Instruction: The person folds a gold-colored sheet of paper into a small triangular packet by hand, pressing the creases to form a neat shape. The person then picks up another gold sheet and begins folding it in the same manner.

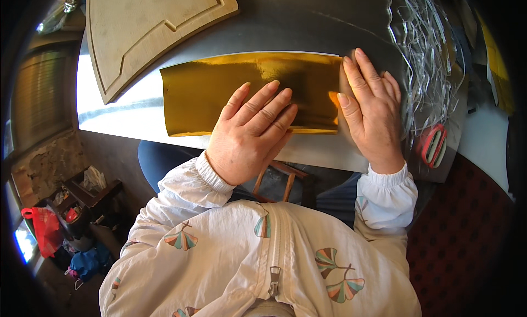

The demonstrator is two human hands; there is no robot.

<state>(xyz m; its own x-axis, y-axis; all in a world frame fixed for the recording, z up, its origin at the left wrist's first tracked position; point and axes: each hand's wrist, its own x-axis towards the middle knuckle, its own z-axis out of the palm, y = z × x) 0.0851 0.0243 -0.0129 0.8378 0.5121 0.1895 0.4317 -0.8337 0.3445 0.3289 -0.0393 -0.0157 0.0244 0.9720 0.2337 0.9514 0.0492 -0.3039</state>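
Observation:
A shiny gold foil sheet (pixel 203 97) lies lengthwise on the table, with a thin white edge showing along its far side. My left hand (pixel 250 133) rests flat on the middle of the sheet, its fingers spread and pointing away from me. At the sheet's right end is my right hand (pixel 373 113), fingers stretched out and the thumb apart, close against the short edge. Neither hand grips anything.
A wooden cutting board (pixel 148 37) lies at the far left of the table (pixel 324 20). Silvery strips (pixel 425 59) are heaped at the right, beside red-handled scissors (pixel 433 145). A red bag (pixel 44 229) and a blue bag (pixel 88 262) sit low at the left.

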